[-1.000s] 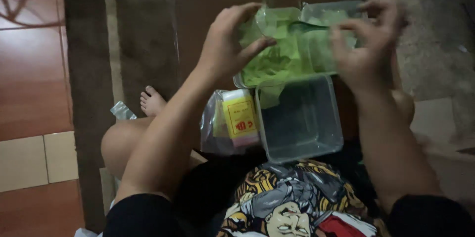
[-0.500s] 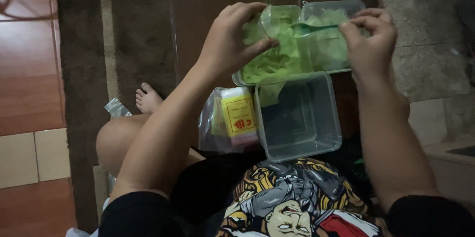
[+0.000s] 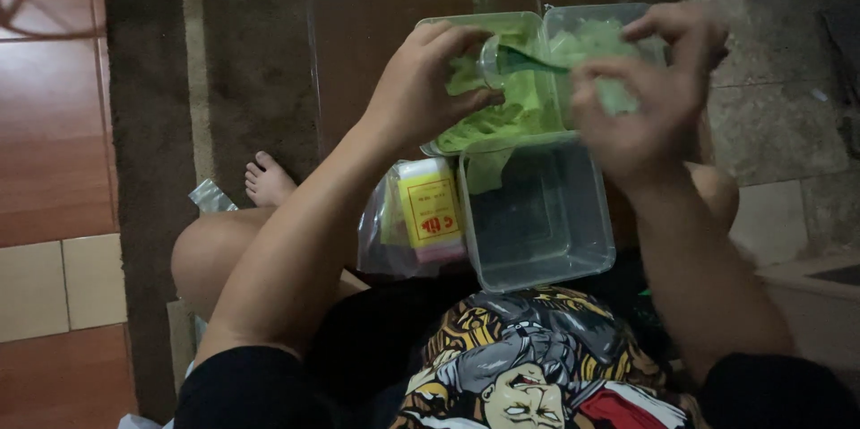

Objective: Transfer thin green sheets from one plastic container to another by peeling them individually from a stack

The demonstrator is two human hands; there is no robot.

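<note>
Left hand (image 3: 421, 89): fingers curled around a small clear cup (image 3: 491, 60), gripping it at the left edge of the far containers. A green spoon (image 3: 528, 62) pokes out of the cup toward the right.

Right hand (image 3: 649, 93): blurred, fingers bent and pinched together near the spoon's right end; cannot tell whether it actually grips the handle or anything else.

Under both hands: two clear plastic containers side by side, far from the body. The left container (image 3: 502, 120) holds pale green leafy or shredded food. The right container (image 3: 591, 35) also shows pale green contents, partly hidden by the right hand.

Just near of these: an empty clear rectangular tub (image 3: 537, 214), touching the left container's near edge, resting on the person's lap.

Left of the tub, just beside it: a clear plastic bag (image 3: 385, 232) with a small box-shaped packet (image 3: 430, 210) inside, yellow label with red print and a white-pink border.

Further out: bare foot (image 3: 267, 180) and bent knee on the left, a crumpled clear wrapper (image 3: 210, 196) by the foot, brown rug (image 3: 242, 62) beneath, reddish wood floor (image 3: 49, 98) far left, grey stone tiles (image 3: 770, 98) right.
</note>
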